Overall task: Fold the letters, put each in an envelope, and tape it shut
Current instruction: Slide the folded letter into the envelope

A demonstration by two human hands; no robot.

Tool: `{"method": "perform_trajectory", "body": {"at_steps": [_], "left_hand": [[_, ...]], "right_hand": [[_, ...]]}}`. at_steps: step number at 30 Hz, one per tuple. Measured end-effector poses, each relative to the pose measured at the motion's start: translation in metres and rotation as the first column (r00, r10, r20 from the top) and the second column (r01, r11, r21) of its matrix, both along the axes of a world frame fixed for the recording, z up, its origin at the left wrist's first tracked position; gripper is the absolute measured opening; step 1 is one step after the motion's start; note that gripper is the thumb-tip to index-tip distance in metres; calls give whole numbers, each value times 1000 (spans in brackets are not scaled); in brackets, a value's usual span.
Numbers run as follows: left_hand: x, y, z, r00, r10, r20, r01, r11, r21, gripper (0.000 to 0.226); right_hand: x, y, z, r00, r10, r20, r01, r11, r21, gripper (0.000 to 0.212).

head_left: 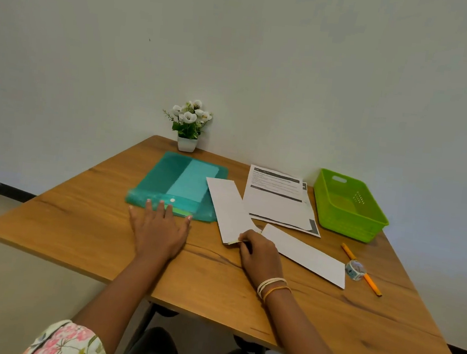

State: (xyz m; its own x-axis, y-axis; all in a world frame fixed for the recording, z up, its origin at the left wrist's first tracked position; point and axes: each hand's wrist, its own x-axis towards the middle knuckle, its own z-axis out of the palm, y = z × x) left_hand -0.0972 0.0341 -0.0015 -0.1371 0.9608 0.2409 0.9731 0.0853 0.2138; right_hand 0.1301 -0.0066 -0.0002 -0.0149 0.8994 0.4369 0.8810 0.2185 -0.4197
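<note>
1. Head cam looking down at a wooden table (76, 235): left hand (158, 234) lies flat, fingers spread and relaxed, tips just touching the near edge of a teal folder (174, 182) at 12 o'clock from it.
2. Right hand (258, 256) has curled fingers pinching the near end of a white envelope (229, 208).
3. Second envelope (305, 253) sits at 3 o'clock from that hand.
4. Printed letters (277, 201) are stacked at 12 o'clock, green basket (347, 206) right of them.
5. Tape roll (355, 270) touches an orange pencil (360, 272) at 3 o'clock, past the second envelope.
</note>
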Motion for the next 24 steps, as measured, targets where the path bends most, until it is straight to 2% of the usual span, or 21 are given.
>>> {"method": "perform_trajectory", "body": {"at_steps": [4,8,10,12,14,16,20,22,24], "left_hand": [[0,2,-1,983,166,74,-162,985,-52,92],[0,2,1,973,211,95,-207,977,-50,95],[-1,3,0,995,89,54,-91,995,43,87],[-1,4,-2,983,-184,-22,185,977,107,77],[1,5,-1,925,-378,-27,379,924,51,76],[1,5,-1,927,-374,-26,374,928,-11,74],[0,6,-2,971,-229,-72,227,973,-42,64],[1,7,-3,967,-244,-70,245,970,2,61],[3,6,-3,942,-330,-67,336,932,133,48]], "right_hand": [[0,0,-1,1000,-5,6,5,1000,20,14],[0,1,-2,1000,-1,25,0,1000,16,13],[0,1,-2,999,9,32,-9,1000,22,14],[-1,1,-1,999,28,36,-30,999,31,15],[-1,1,-1,997,65,44,-66,998,25,17],[-1,0,0,992,107,68,-106,994,-12,20],[-1,-4,4,978,176,115,-168,983,-76,30],[2,-8,4,984,166,69,-164,986,-38,34],[11,-10,4,997,75,-9,-74,995,62,30]]}}
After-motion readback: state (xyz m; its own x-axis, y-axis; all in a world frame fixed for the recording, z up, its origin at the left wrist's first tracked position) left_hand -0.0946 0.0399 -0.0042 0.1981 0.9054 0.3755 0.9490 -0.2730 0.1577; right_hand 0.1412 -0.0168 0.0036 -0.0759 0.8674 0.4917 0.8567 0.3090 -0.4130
